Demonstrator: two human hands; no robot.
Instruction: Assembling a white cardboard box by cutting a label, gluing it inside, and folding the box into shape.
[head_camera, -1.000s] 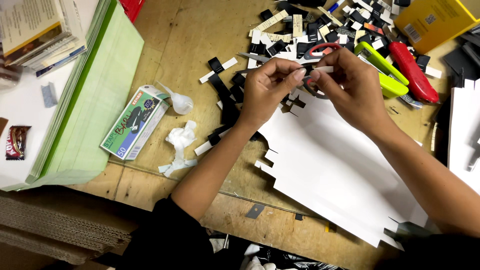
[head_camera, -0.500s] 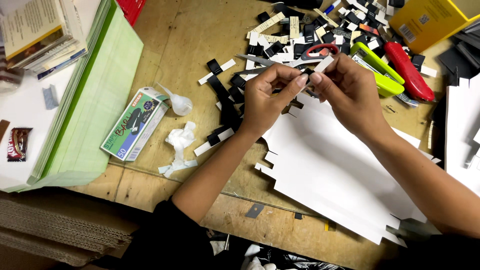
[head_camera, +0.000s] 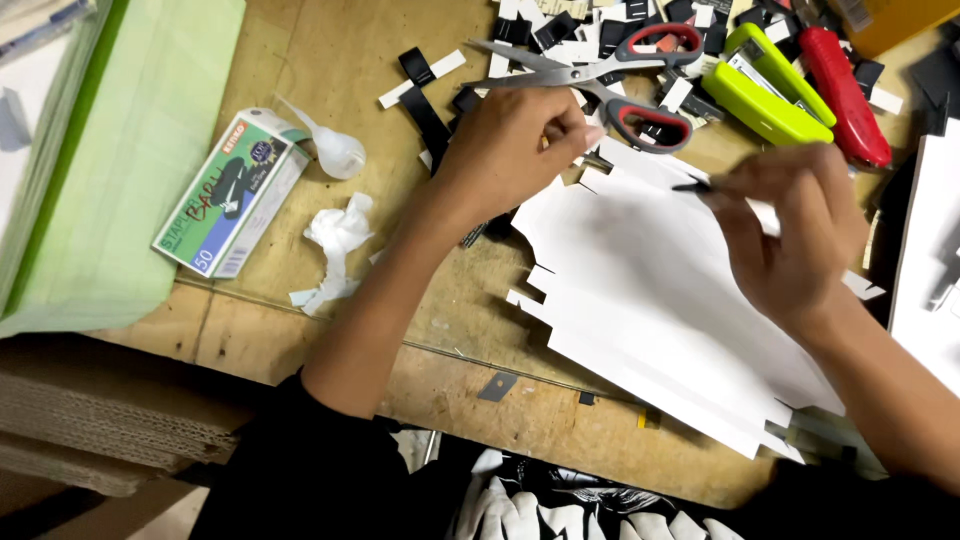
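Scissors (head_camera: 600, 75) lay just beyond our left hand (head_camera: 510, 150), blades pointing left along the tabletop (head_camera: 300, 60), its fingers curled loosely on nothing, while our right hand's (head_camera: 790, 240) grip pinched a thin black-and-white strip (head_camera: 725, 195) over the white card (head_camera: 650, 300).

Hidden and cropped bits, head view.
Left hand (head_camera: 515, 150) covering the near edge of the white card sheets (head_camera: 660, 300), fingertips curled under, contents not readable. Right hand (head_camera: 790, 240) motion-blurred, pinching a thin dark-tipped strip (head_camera: 700, 186), kind unclear. Scissors (head_camera: 600, 75) partly behind the knuckles. Red tool (head_camera: 845, 90), yellow box (head_camera: 890, 15) and green pad (head_camera: 110, 150) cropped by frame edges.
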